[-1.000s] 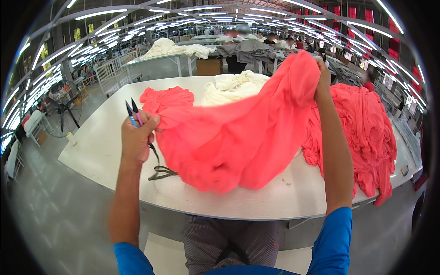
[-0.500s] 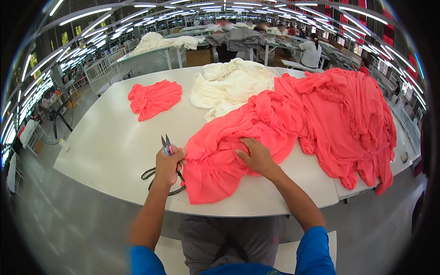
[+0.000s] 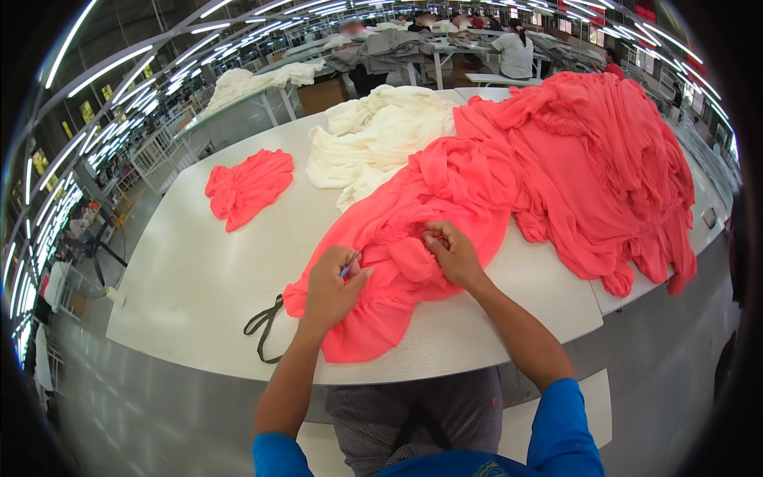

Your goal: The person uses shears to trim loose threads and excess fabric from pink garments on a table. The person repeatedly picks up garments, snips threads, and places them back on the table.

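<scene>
My left hand [image 3: 331, 290] is closed around a small pair of thread snips [image 3: 349, 265], their tips pointing up over a coral garment [image 3: 433, 199]. This soft, gathered cloth spreads across the white table [image 3: 199, 310], its lower end crumpled near the front edge. With fingers pinched together, my right hand [image 3: 455, 256] grips a fold of the same garment to the right of the snips. A dark looped strap [image 3: 265, 327] lies on the table left of my left wrist.
A big coral pile [image 3: 612, 159] covers the table's right side. Cream cloth [image 3: 381, 131] is heaped at the back, and a small coral piece [image 3: 250, 187] lies at the left. A thread cone [image 3: 116, 296] sits on the left edge. People work at tables beyond.
My left hand has moved right and up onto the garment with the snips, away from the garment's left edge. My right hand has gone from spread fingers to a pinch on the cloth. The view has shifted.
</scene>
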The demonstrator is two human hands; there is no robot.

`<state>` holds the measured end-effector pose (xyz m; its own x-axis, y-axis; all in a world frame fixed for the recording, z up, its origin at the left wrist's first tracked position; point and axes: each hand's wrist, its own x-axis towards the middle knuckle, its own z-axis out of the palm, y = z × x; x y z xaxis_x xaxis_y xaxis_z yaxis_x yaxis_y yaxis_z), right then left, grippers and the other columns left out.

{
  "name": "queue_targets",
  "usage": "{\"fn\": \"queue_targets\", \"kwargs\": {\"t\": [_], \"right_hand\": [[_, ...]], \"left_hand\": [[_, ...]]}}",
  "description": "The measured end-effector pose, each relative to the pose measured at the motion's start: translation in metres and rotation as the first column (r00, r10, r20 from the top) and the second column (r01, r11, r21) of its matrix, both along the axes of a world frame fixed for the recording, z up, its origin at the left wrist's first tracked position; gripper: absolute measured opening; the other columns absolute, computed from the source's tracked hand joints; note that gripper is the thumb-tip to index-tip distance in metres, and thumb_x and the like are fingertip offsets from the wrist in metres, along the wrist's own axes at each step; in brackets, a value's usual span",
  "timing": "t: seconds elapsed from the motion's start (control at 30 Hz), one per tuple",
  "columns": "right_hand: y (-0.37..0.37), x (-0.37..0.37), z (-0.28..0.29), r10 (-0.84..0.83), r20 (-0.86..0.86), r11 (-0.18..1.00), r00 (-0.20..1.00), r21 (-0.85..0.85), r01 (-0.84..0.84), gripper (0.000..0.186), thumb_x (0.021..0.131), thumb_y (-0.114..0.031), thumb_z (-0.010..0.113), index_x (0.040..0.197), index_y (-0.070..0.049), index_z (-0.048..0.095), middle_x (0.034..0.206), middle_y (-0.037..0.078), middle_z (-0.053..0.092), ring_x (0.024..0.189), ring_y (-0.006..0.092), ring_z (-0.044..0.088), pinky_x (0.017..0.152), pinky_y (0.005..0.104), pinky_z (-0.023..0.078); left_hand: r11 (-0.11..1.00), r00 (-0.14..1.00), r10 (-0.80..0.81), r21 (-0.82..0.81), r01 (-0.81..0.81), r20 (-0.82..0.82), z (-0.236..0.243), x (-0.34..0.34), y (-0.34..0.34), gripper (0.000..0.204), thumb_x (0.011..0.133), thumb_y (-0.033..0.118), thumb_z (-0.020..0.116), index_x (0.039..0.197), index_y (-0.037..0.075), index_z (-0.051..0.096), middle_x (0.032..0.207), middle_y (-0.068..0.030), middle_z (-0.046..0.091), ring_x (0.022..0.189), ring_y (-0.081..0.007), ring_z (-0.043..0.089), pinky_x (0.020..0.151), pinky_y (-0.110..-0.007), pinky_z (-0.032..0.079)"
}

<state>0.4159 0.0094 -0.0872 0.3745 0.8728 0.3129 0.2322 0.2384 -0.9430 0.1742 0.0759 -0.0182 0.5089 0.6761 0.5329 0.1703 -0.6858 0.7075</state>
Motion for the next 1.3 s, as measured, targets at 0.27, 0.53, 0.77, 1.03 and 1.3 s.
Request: {"fn": "queue_targets", "kwargs": {"t": [0.27,0.53,0.77,1.03,1.3], "right_hand": [[-0.010,-0.015,0.002,-0.200,0.410,0.975,0.890,-0.007,0.222,0.064,0.078,-0.020,0.076,0.131,-0.002,0.045,0.126,0.015,0.049,0.097,0.0237,0.060,0.083,0.0345,0.050],[-0.006,-0.018,-0.011,-0.137,0.247,0.990,0.959,0.014,0.138,0.056,0.080,-0.017,0.076,0.127,0.000,0.049,0.097,0.010,0.059,0.089,0.0195,0.057,0.080,0.0315,0.049],[-0.012,-0.033,0.000,-0.051,0.185,0.993,0.981,-0.094,0.069,0.019,0.084,-0.010,0.072,0.094,-0.002,0.058,0.083,0.002,0.056,0.074,0.0091,0.050,0.068,0.0249,0.044],[-0.016,-0.029,0.016,-0.037,-0.192,0.992,0.981,0.114,0.059,0.013,0.097,-0.016,0.057,0.094,-0.004,0.054,0.078,-0.002,0.056,0.068,0.0050,0.049,0.068,0.0203,0.044],[-0.015,-0.022,0.012,0.227,-0.547,0.966,0.806,0.233,-0.113,0.014,0.100,-0.020,0.050,0.094,-0.007,0.049,0.081,-0.001,0.057,0.068,0.0047,0.053,0.060,0.0218,0.048]], "left_hand": [[0.971,0.983,0.185,-0.150,-0.185,-0.018,-0.045,0.013,0.061,0.026,0.076,-0.001,0.071,0.073,0.003,0.045,0.070,-0.0052,0.054,0.061,-0.0152,0.051,0.060,-0.028,0.044],[0.820,0.900,-0.013,-0.510,0.259,0.435,-0.027,-0.011,0.053,0.031,0.081,0.000,0.071,0.073,0.011,0.043,0.076,-0.0018,0.054,0.061,-0.0075,0.048,0.054,-0.021,0.042],[0.640,0.759,-0.041,-0.567,0.519,0.649,-0.022,-0.028,0.048,0.031,0.082,0.000,0.070,0.076,0.014,0.043,0.076,-0.0015,0.056,0.054,-0.0076,0.051,0.042,-0.021,0.040],[0.703,0.783,0.094,-0.598,0.385,0.615,-0.021,-0.042,0.061,0.029,0.080,0.004,0.074,0.076,0.013,0.047,0.075,-0.0030,0.059,0.053,-0.0064,0.050,0.041,-0.019,0.037],[0.759,0.831,0.127,-0.593,0.270,0.541,-0.028,-0.037,0.064,0.030,0.080,0.006,0.075,0.076,0.013,0.047,0.076,-0.0025,0.060,0.054,-0.0061,0.048,0.042,-0.019,0.037]]}}
